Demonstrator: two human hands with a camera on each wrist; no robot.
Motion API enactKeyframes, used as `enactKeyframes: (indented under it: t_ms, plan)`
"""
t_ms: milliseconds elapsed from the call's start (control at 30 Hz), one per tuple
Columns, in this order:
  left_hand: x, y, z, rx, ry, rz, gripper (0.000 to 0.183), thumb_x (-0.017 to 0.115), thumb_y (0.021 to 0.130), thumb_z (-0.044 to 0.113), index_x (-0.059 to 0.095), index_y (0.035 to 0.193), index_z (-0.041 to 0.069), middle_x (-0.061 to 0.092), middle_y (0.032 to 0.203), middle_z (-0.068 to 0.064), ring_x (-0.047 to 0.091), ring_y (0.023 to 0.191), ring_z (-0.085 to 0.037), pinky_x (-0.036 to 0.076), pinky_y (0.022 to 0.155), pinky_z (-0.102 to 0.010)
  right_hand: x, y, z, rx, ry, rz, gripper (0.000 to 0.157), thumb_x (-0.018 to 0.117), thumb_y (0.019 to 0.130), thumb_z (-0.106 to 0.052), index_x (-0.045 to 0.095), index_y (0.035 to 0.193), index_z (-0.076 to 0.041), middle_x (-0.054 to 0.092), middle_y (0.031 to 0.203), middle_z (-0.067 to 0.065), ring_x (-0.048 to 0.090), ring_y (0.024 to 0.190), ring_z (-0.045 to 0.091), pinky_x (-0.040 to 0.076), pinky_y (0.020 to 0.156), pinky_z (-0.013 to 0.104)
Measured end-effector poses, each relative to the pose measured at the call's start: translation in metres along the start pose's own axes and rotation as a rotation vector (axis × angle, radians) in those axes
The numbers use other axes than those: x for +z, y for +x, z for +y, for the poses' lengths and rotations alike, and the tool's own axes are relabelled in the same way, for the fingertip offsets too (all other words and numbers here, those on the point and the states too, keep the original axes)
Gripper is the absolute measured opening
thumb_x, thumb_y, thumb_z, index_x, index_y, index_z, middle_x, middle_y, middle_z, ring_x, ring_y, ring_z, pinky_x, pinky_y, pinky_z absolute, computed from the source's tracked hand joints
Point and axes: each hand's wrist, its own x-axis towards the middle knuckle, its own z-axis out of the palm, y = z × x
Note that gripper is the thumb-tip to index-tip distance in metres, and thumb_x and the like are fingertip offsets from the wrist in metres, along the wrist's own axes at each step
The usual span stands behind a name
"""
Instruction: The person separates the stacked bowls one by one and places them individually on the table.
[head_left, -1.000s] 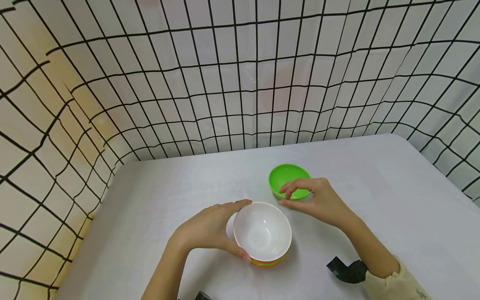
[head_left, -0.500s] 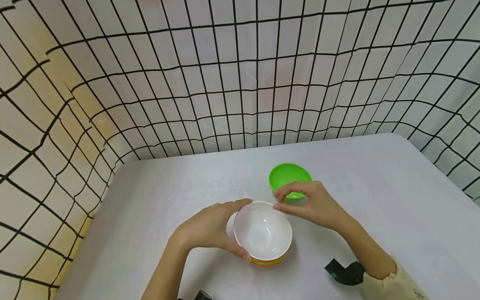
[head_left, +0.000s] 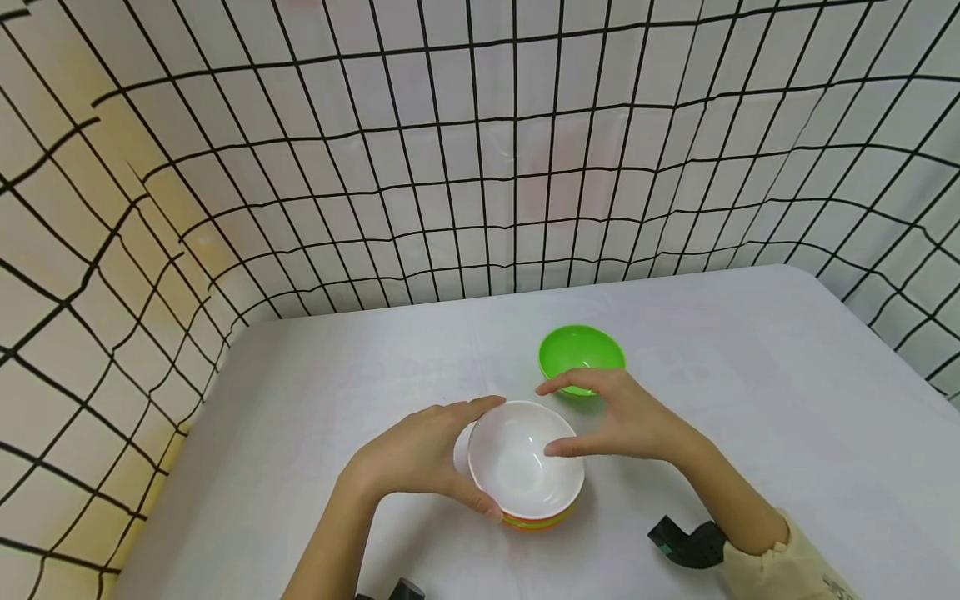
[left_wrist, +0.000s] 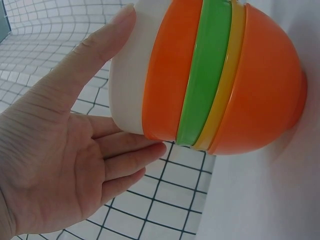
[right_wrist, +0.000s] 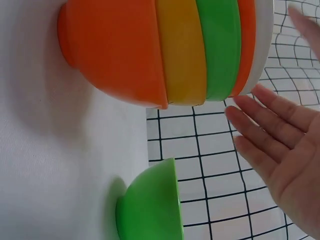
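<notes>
A stack of nested bowls stands on the table, with a white bowl on top. Below it in the left wrist view come an orange bowl, a green bowl, a yellow rim and a larger orange bowl at the bottom. My left hand holds the white bowl from the left, thumb at its near side and fingers at the far side. Over the stack's right side hovers my right hand, thumb and fingers spread apart, gripping nothing.
A separate bright green bowl stands behind the stack, slightly right, partly covered by the right hand. White cloth covers the table. A black-lined grid backdrop rises behind and at both sides.
My right hand has moved left from beside the green bowl to the white bowl, and its thumb and fingers have spread. The left hand and the bowls have stayed put.
</notes>
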Motion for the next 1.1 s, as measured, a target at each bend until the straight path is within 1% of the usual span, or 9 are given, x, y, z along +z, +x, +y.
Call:
enactKeyframes:
  t_ms: [133,200,300,400,500,667,833,967,1100]
  plan:
    - [0.0,0.001,0.0,0.01,-0.005,0.002,0.104,0.077,0.047,0.068,0.038,0.138,0.034,0.05,0.126,0.02,0.048,0.117,-0.007,0.043,0.095,-0.038,0.002,-0.001,-0.001,0.029,0.045,-0.113,0.082,0.081,0.059,-0.053,0.051,0.127,-0.019,0.053,0.125,-0.013,0.047,0.12,0.011,0.04,0.1,0.043]
    - [-0.001,0.0,0.0,0.012,-0.007,0.003,0.103,0.078,0.048,0.067,0.038,0.137,0.034,0.05,0.125,0.02,0.048,0.116,-0.006,0.043,0.094,-0.038,0.003,-0.002,-0.001,0.023,0.066,-0.162,0.091,0.082,0.056,-0.054,0.045,0.131,-0.018,0.049,0.129,-0.013,0.044,0.122,0.011,0.038,0.101,0.044]
    - [-0.001,0.0,0.001,0.016,-0.009,0.005,0.103,0.078,0.049,0.065,0.038,0.138,0.032,0.051,0.125,0.02,0.049,0.115,-0.006,0.044,0.094,-0.037,0.005,-0.002,-0.001,-0.005,0.086,-0.212,0.099,0.083,0.053,-0.054,0.038,0.135,-0.019,0.044,0.133,-0.011,0.042,0.123,0.013,0.039,0.1,0.046]
    - [-0.001,-0.001,0.001,0.015,-0.009,0.006,0.103,0.079,0.049,0.064,0.038,0.138,0.032,0.051,0.124,0.02,0.049,0.114,-0.006,0.044,0.093,-0.037,0.007,-0.003,-0.001,-0.014,0.102,-0.24,0.106,0.085,0.051,-0.053,0.033,0.138,-0.022,0.039,0.137,-0.012,0.04,0.124,0.014,0.039,0.099,0.047]
    - [-0.001,-0.001,0.001,0.019,-0.01,0.007,0.103,0.079,0.049,0.065,0.038,0.138,0.032,0.051,0.123,0.02,0.049,0.113,-0.006,0.044,0.092,-0.037,0.009,-0.003,-0.001,-0.006,0.117,-0.257,0.112,0.085,0.049,-0.053,0.027,0.14,-0.024,0.035,0.138,-0.014,0.039,0.124,0.011,0.04,0.098,0.042]
    - [-0.001,-0.001,0.0,0.022,0.0,0.01,0.104,0.077,0.048,0.067,0.038,0.138,0.031,0.05,0.126,0.02,0.048,0.116,-0.006,0.043,0.094,-0.037,0.012,-0.003,-0.003,-0.026,0.12,-0.275,0.117,0.086,0.049,-0.053,0.022,0.142,-0.023,0.035,0.136,-0.015,0.04,0.122,0.008,0.042,0.097,0.035]
    - [-0.001,-0.001,0.0,0.026,0.012,0.016,0.106,0.075,0.048,0.07,0.038,0.139,0.03,0.048,0.13,0.019,0.046,0.12,-0.006,0.042,0.097,-0.038,0.014,-0.002,-0.003,-0.072,0.108,-0.288,0.116,0.085,0.051,-0.053,0.021,0.142,-0.02,0.037,0.135,-0.014,0.041,0.12,0.009,0.042,0.098,0.034]
    - [-0.001,-0.001,0.0,0.025,0.014,0.016,0.107,0.075,0.048,0.069,0.038,0.139,0.028,0.048,0.131,0.018,0.046,0.121,-0.007,0.041,0.098,-0.038,0.016,-0.003,-0.002,-0.068,0.094,-0.295,0.118,0.085,0.051,-0.054,0.02,0.143,-0.02,0.035,0.136,-0.014,0.041,0.122,0.008,0.041,0.099,0.034]
    - [0.0,-0.001,0.0,0.024,0.011,0.013,0.107,0.076,0.049,0.068,0.038,0.14,0.027,0.047,0.131,0.017,0.046,0.121,-0.007,0.041,0.098,-0.037,0.017,-0.004,0.0,-0.054,0.081,-0.301,0.118,0.084,0.051,-0.055,0.019,0.144,-0.023,0.034,0.137,-0.015,0.04,0.122,0.008,0.041,0.099,0.035]
